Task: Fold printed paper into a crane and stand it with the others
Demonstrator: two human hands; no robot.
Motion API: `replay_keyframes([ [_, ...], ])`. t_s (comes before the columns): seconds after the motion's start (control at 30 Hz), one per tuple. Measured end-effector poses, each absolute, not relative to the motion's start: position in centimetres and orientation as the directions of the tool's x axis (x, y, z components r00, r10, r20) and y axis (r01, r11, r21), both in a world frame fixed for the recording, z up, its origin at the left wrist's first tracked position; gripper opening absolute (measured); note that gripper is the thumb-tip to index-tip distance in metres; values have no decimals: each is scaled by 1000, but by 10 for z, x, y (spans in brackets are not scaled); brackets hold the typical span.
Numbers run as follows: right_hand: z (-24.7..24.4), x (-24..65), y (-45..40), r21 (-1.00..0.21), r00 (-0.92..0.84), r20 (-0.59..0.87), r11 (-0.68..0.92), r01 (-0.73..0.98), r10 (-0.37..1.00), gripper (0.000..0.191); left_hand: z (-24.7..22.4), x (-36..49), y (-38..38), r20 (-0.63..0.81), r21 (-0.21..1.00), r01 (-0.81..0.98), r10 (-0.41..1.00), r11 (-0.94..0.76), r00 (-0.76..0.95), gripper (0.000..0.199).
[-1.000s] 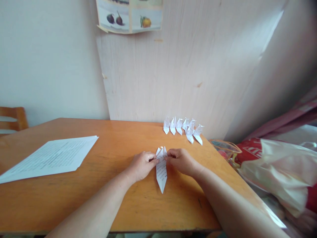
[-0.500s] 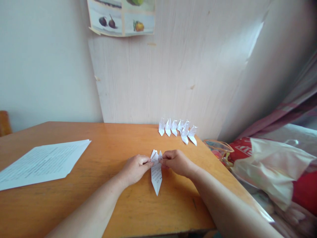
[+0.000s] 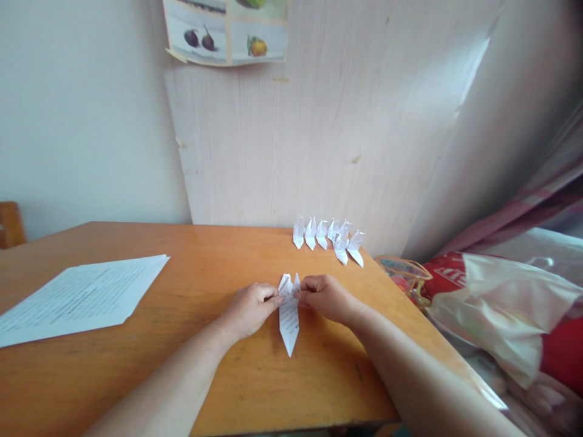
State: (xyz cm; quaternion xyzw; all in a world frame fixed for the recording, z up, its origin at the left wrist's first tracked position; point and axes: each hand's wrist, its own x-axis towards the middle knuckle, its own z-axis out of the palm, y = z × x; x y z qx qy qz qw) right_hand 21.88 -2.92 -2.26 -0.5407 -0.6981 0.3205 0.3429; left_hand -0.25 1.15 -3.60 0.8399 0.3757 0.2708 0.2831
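Orange-brown wooden table (image 3: 218, 255) under both grips, pale wood-grain panel (image 3: 273, 152) beyond. Left hand (image 3: 257, 308) and right hand (image 3: 323, 298) pinch folded white printed paper (image 3: 289, 321) between them. White folded-paper figures (image 3: 322, 235) beyond right grip.

The folded piece (image 3: 289, 321) is creased matt paper, the table (image 3: 218, 382) smooth wood with a soft sheen

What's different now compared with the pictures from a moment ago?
On the folded paper, the middle upper point seems to have shifted left, widening the gap before the right point. The camera turned slightly right. The left hand and right hand kept hold; the printed sheets and paper figures stayed put.
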Motion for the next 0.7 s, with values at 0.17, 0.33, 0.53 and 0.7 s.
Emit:
replay_keyframes([
  [0.17, -21, 217, -32, -805, -188, 150, 230, 547, 971, 13, -38, -1, 12, 247, 665, 495, 790, -559, 562, 38],
  [0.33, -23, 217, -30, -826, -175, 114, 192, 530, 978, 11, -37, -1, 12, 245, 659, 495, 784, -566, 571, 38],
  [0.53, -30, 221, -27, -848, -187, 110, 190, 495, 976, 12, -34, -1, 10, 237, 684, 483, 793, -546, 561, 35],
  [0.7, -23, 218, -30, -789, -179, 154, 230, 570, 972, 14, -33, -1, 10, 232, 676, 495, 795, -546, 561, 36],
])
